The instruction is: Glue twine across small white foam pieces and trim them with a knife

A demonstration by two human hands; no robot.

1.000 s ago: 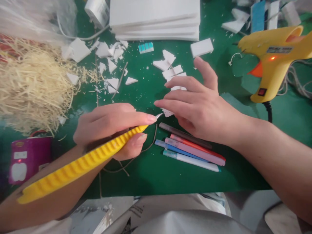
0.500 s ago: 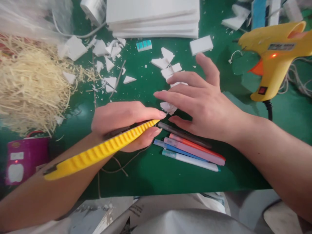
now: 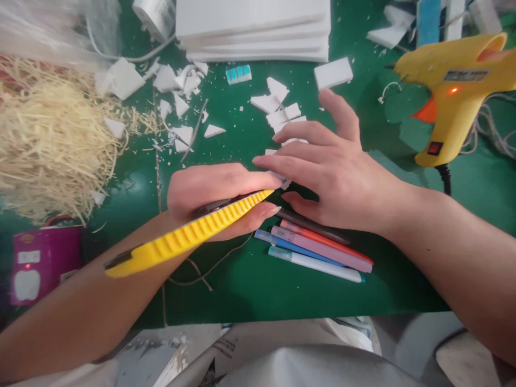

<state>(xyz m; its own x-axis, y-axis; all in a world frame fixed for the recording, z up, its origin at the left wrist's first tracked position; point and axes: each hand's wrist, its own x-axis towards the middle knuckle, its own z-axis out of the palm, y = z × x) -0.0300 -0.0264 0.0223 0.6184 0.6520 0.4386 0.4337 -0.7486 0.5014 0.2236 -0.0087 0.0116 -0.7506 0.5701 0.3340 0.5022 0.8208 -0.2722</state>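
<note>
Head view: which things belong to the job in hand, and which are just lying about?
Apparently in use:
- yellow tool, in left hand
- white pieces near right hand

Seemingly lying about:
- markers
- glue gun
- straw
- purple box
- white sheets

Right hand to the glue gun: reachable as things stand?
Probably yes: the glue gun is on the right hand's own side, and nothing bulky shows between them.

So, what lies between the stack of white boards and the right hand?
In the head view, white scraps and a white block lie between the stack and the right hand, with a small teal-marked piece toward the left.
</note>
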